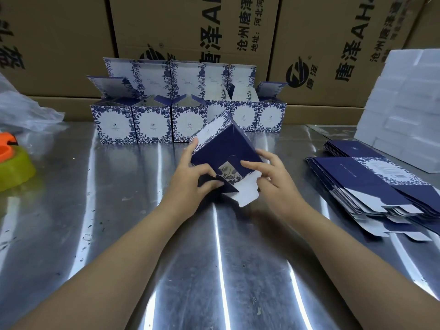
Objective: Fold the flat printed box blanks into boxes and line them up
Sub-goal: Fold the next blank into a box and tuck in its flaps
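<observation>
Brown shipping cartons (190,32) printed in black form the back wall. Before them lies the scuffed metal table (119,234) at which you work. At your far right stands a stack of white foam blocks (400,103). Folded boxes (152,125), white with blue floral borders, stand side by side at the table's back edge, lids raised. The pile of flat blanks (371,186), dark blue side up, lies fanned on the table to your right, just in front of the foam. The half-folded box (223,148) is at the centre, tilted with its dark blue bottom toward you, one white flap still hanging loose. Your left hand (190,177) pinches a dark blue bottom flap between thumb and fingers. Your right hand (273,177) grips the box's right edge, one digit stretched across the bottom opening. A clear plastic bag (23,108) and a yellow-green tub (14,170) sit at the left edge.
</observation>
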